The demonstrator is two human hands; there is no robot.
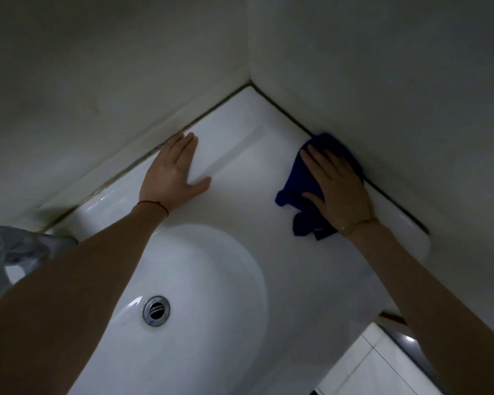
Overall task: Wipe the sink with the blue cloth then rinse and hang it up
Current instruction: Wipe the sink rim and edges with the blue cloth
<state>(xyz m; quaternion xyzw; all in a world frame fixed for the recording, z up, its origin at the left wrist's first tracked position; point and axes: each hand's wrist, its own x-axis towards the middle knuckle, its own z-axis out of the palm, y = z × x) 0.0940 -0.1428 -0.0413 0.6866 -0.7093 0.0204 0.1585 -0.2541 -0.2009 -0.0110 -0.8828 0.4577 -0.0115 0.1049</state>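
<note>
A white sink (pixel 240 201) fills a corner where two pale walls (pixel 382 67) meet, with a dark line of sealant running along both joints. Its flat worktop surround is glossy and catches the dim light; the oval basin (pixel 200 280) sinks into it, with a round metal drain (pixel 156 310) near the bottom. The room is dark and grey.

The right hand (pixel 337 186) lies flat on the blue cloth (pixel 300 195), fingers straight and pressing it onto the surround just beside the right-hand wall; its grip is relaxed, not curled round the cloth. The cloth is crumpled, one end touching the wall joint. The left hand (pixel 174 169) rests flat with fingers extended on the raised back ledge, near the rear wall, holding nothing.

At the left edge a blurred grey tap (pixel 12 252) shows partly. White floor tiles (pixel 368 369) appear at the lower right.
</note>
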